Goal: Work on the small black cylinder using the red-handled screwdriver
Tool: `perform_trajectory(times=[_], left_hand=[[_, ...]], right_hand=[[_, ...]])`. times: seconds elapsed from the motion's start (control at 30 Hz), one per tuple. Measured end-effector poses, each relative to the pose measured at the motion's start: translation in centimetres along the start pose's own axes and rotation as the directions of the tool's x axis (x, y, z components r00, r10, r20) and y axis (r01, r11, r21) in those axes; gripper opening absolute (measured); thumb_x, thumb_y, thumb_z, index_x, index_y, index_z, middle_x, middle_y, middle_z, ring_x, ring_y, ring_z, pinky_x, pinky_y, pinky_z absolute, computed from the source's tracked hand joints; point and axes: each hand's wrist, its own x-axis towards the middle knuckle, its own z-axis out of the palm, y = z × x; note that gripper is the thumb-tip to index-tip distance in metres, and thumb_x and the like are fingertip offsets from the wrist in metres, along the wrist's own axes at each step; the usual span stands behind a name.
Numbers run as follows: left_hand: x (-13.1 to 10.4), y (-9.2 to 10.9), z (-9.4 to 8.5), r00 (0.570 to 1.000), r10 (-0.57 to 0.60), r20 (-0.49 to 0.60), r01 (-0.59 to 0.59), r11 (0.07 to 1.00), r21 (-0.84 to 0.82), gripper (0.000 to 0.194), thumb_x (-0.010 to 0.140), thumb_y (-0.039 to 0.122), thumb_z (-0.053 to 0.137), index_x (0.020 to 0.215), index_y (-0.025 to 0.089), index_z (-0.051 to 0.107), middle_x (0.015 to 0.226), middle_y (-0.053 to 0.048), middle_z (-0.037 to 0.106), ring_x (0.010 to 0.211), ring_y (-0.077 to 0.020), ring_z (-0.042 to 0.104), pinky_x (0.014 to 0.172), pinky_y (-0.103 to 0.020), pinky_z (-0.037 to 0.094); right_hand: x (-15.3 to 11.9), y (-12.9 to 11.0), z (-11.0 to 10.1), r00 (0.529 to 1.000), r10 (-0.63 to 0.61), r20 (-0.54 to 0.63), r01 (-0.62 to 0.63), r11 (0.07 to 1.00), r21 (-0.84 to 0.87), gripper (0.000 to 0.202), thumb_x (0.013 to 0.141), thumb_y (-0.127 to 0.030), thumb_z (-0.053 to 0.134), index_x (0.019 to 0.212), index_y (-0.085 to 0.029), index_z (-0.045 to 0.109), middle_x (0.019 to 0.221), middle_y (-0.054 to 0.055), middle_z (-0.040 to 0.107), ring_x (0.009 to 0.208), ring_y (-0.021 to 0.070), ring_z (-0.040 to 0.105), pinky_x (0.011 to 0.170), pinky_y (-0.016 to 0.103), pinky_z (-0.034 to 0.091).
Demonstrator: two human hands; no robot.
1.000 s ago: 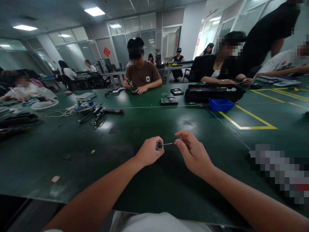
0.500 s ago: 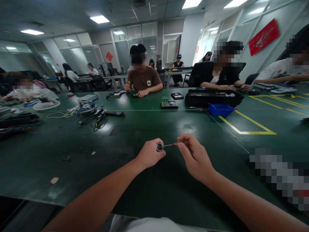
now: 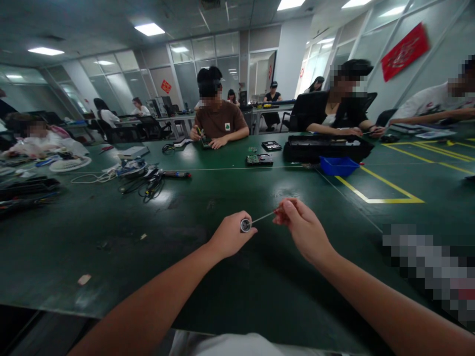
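Near the middle of the green table (image 3: pixel 148 267), my left hand (image 3: pixel 229 236) is wrapped round a small round part (image 3: pixel 245 225) with a metallic rim, its open end facing up toward me. My right hand (image 3: pixel 306 230) grips a screwdriver (image 3: pixel 261 217) by its handle, mostly hidden in the fingers. The thin shaft slants down to the left, and its tip reaches the opening of the round part. Whether the tip touches anything inside is too small to tell.
A blue tray (image 3: pixel 338 166) stands before a long black housing (image 3: pixel 326 148). Hard drives (image 3: pixel 260 159) lie beyond my hands, tangled cables (image 3: pixel 148 185) at the left. People sit across the table, one in a brown shirt (image 3: pixel 218 121).
The screwdriver's handle end has risen, so the shaft slants more steeply. My right hand has turned and moved slightly up; my left hand stays nearly where it was.
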Motion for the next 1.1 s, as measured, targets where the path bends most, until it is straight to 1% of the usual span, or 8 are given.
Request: perform_trajectory(times=[0.17,0.33,0.5,0.7,0.8,0.87,0.97,1.1], left_hand=[[-0.2,-0.1,-0.1,1.000,0.010,-0.024,-0.010,1.000,-0.018,0.008,0.081,0.021,0.067,0.085,0.019,0.060,0.080,0.002,0.063,0.073,-0.0139,0.057,0.066,-0.026,0.038],[-0.3,-0.3,0.0,0.999,0.026,-0.021,-0.026,0.999,-0.035,0.004,0.081,0.018,0.063,0.084,0.019,0.060,0.077,0.002,0.062,0.070,-0.0132,0.057,0.062,-0.025,0.038],[-0.2,-0.3,0.0,1.000,0.021,-0.019,-0.022,0.999,-0.048,0.008,0.078,0.014,0.061,0.084,0.019,0.061,0.079,0.001,0.064,0.070,-0.0133,0.058,0.062,-0.025,0.039],[-0.3,-0.1,-0.1,1.000,-0.006,0.004,0.006,0.998,-0.056,0.005,0.082,0.021,0.063,0.085,0.019,0.060,0.076,0.001,0.063,0.067,-0.0130,0.057,0.059,-0.024,0.038],[-0.3,-0.1,-0.1,1.000,-0.005,0.019,0.006,0.999,-0.040,0.006,0.080,0.020,0.063,0.085,0.019,0.060,0.076,0.001,0.064,0.067,-0.0132,0.058,0.059,-0.024,0.037],[-0.3,-0.2,-0.2,1.000,0.011,0.017,-0.010,0.999,-0.033,0.008,0.077,0.017,0.063,0.085,0.019,0.060,0.075,0.002,0.063,0.067,-0.0126,0.057,0.059,-0.024,0.036],[-0.3,-0.5,-0.2,1.000,0.008,0.017,-0.007,0.999,-0.032,0.011,0.074,0.014,0.063,0.083,0.019,0.060,0.073,0.004,0.061,0.065,-0.0118,0.056,0.059,-0.024,0.035],[-0.2,-0.6,-0.2,0.999,-0.016,0.030,0.017,0.999,-0.030,0.012,0.073,0.016,0.064,0.084,0.019,0.060,0.072,0.004,0.060,0.064,-0.0117,0.054,0.058,-0.024,0.034]], right_hand=[[-0.9,-0.5,0.3,0.992,-0.116,0.054,0.125,0.969,-0.215,0.026,0.099,-0.045,0.047,0.097,-0.021,0.056,0.081,0.002,0.063,0.074,0.0178,0.063,0.072,0.036,0.052],[-1.2,-0.9,0.2,0.987,-0.117,0.106,0.142,0.953,-0.268,0.025,0.099,-0.044,0.046,0.102,-0.021,0.056,0.084,0.003,0.065,0.077,0.0188,0.065,0.074,0.037,0.052],[-1.6,-1.1,0.2,0.990,-0.106,0.098,0.132,0.939,-0.317,0.027,0.099,-0.045,0.045,0.104,-0.020,0.056,0.084,0.005,0.068,0.081,0.0207,0.067,0.077,0.039,0.052],[-2.0,-1.4,0.3,0.982,-0.152,0.115,0.187,0.886,-0.423,0.026,0.100,-0.044,0.045,0.103,-0.021,0.058,0.082,0.003,0.070,0.074,0.0185,0.067,0.067,0.031,0.050],[-2.3,-1.8,0.3,0.962,-0.232,0.145,0.274,0.806,-0.526,0.026,0.100,-0.043,0.046,0.093,-0.022,0.060,0.065,-0.002,0.062,0.054,0.0146,0.058,0.053,0.028,0.042],[-2.5,-2.1,0.4,0.941,-0.291,0.171,0.336,0.754,-0.564,0.024,0.100,-0.038,0.046,0.090,-0.022,0.060,0.062,-0.003,0.059,0.050,0.0136,0.055,0.052,0.027,0.040],[-2.5,-2.3,0.4,0.893,-0.358,0.273,0.450,0.682,-0.576,0.016,0.099,-0.028,0.046,0.103,-0.020,0.059,0.077,0.002,0.065,0.061,0.0150,0.060,0.058,0.028,0.044],[-2.4,-2.5,0.2,0.844,-0.390,0.368,0.536,0.629,-0.563,0.022,0.097,-0.022,0.045,0.116,-0.017,0.055,0.092,0.007,0.067,0.078,0.0183,0.065,0.067,0.029,0.049]])
